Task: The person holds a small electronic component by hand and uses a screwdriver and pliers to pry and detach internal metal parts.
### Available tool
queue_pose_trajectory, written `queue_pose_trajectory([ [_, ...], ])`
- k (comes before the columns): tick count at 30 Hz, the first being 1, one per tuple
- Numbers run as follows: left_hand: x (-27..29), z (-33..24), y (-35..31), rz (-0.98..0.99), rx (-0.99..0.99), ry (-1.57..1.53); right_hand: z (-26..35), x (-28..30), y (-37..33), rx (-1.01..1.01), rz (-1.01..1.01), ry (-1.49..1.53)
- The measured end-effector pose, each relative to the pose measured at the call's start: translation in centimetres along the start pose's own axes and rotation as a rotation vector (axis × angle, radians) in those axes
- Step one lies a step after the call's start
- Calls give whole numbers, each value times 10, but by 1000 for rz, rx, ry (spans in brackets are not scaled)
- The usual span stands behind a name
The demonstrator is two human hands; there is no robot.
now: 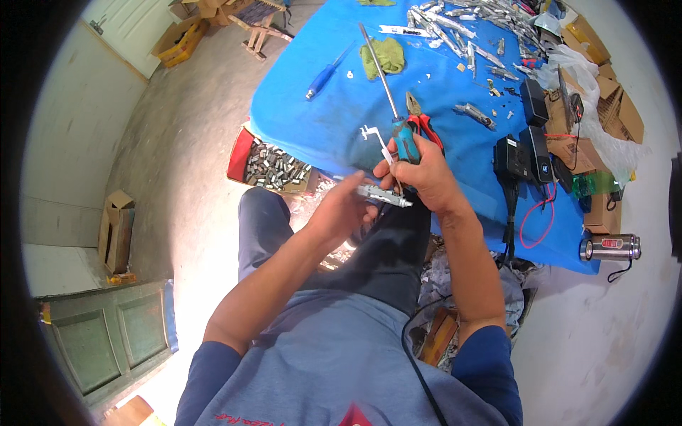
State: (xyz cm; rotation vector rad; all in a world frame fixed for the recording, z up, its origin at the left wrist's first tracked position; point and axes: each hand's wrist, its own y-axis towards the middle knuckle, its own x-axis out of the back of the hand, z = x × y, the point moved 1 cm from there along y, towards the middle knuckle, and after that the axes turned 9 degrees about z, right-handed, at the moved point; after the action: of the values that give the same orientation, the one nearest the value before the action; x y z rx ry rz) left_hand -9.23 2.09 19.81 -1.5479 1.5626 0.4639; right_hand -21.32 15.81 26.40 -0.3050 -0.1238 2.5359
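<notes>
Slim grey-white part: centre of the frame, just below the near edge of the blue-covered tabletop, tapered end pointing right.
Steadying it: a firm hold well back from the tapered end would probably serve best, as so narrow a body could twist or slip.
Screwdriver: teal-and-black handle in the right hand, shaft slanting toward the upper middle; best kept tucked back while the fingertips do fine work.
Bent white strip: beside that handle, at the right fingertips; it looks thin, so a light pinch seems wise.
Left hand: in from lower left, fingers curled narrowly around the part.
Right hand: in from lower right, wrist turned inward, fingers closed on the handle; contact with the part cannot be told.
</notes>
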Motion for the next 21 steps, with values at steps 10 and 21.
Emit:
queue_pose_trajectory([
  [10, 4, -24, 0, -99, 14, 85, 9, 27, 59, -11, 41, -94],
  [21, 16, -24, 10, -169, 7, 58, -3, 33, 74, -10, 68, -81],
])
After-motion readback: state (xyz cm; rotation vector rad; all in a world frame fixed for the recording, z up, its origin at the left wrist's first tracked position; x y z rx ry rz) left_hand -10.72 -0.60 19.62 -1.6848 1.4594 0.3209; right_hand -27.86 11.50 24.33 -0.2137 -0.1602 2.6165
